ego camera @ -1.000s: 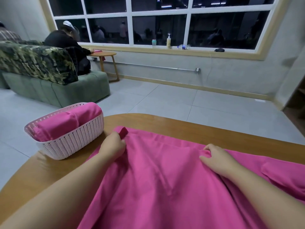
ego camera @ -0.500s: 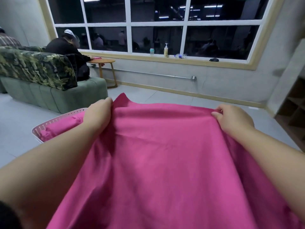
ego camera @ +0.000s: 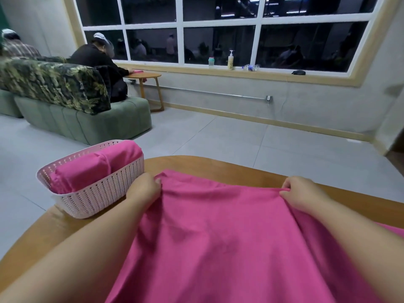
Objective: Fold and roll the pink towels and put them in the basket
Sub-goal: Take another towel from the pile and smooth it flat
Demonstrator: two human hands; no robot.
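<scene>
Lowered from where it was being held up in front of the view half a second ago, the pink towel (ego camera: 229, 237) is now coming down over the counter (ego camera: 218, 166), its far edge stretched between both hands and reaching toward the counter's far edge. Spreading it flat this way is likely meant to give a smooth sheet for the first fold, so the folding itself is not yet begun. At the counter's far left corner the white basket (ego camera: 98, 193) is sitting just beside the left hand, close enough for an easy drop-in, and it is already holding rolled towels (ego camera: 96, 169) lying side by side. The left hand (ego camera: 144, 189) is pinching the towel's far left corner with curled fingers, while the right hand (ego camera: 302, 193) is gripping the far right corner likewise, keeping the edge taut.
</scene>
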